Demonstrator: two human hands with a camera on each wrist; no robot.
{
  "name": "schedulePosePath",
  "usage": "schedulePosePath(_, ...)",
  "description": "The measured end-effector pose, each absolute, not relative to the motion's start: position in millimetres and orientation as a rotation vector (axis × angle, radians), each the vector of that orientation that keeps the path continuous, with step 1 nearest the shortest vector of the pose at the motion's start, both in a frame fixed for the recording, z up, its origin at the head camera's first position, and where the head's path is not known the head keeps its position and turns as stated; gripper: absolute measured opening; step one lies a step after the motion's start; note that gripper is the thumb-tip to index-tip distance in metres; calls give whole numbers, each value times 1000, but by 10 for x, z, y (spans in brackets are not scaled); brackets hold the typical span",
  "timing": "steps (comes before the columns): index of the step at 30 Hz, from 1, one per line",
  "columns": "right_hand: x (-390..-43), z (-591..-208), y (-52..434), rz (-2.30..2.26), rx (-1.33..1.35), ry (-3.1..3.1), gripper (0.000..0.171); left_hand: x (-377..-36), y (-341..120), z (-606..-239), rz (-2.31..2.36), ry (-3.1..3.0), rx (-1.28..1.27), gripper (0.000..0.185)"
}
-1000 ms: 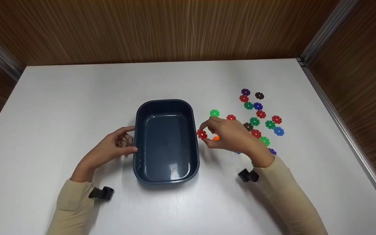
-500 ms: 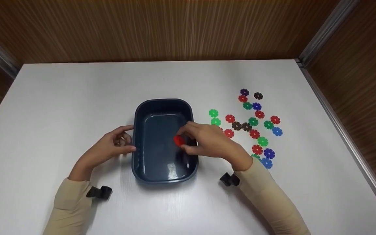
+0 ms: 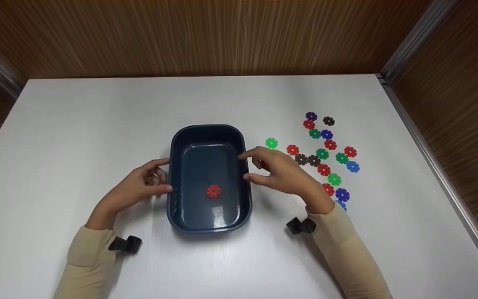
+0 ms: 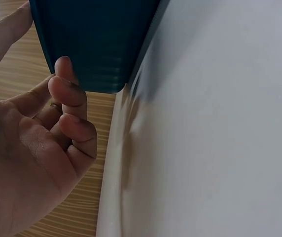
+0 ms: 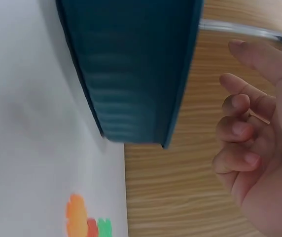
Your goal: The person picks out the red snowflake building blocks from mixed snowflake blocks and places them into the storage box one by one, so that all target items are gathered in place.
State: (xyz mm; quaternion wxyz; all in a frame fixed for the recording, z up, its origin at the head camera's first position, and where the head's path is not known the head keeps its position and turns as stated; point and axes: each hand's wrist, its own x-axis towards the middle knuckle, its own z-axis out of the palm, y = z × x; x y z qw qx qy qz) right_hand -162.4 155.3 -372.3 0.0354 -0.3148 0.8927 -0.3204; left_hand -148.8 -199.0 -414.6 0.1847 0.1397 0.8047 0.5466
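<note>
A dark blue plastic tub sits mid-table, with one red notched disc flat on its floor. At the tub's left side is my left hand; its thumb and index fingertips touch the rim, the other fingers loosely curled. My right hand holds nothing. Its extended thumb and index finger overlap the tub's right rim in the head view, while the right wrist view shows the hand above rim level. Several notched discs, such as a brown one, lie right of this hand, which hides some of them.
Red, green, blue, purple and brown discs are strewn over the right of the white table. An orange disc shows in the right wrist view. Wood-grain panels rise behind and beside the table.
My right hand carried the red disc left over the rim and released it onto the tub floor, then drew back right with thumb and finger apart. The left hand stayed at the rim.
</note>
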Motion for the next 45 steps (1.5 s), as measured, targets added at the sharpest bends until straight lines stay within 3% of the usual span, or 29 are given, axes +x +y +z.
schedulePosePath(14,-1905,-3854,2065,-1156,-589,2637,37,-1483,-1985,-4124,1522,2277,396,66)
schedulePosePath(28,-2035,-4082,2285,-1011,-268,2595,32,-1481,-1983,-4099,1527,2263,388,66)
schedulePosePath(45,-2026,-4159,2309,-801,-177,2626,25,-1450,-1975,-4085,1501,2282,373,67)
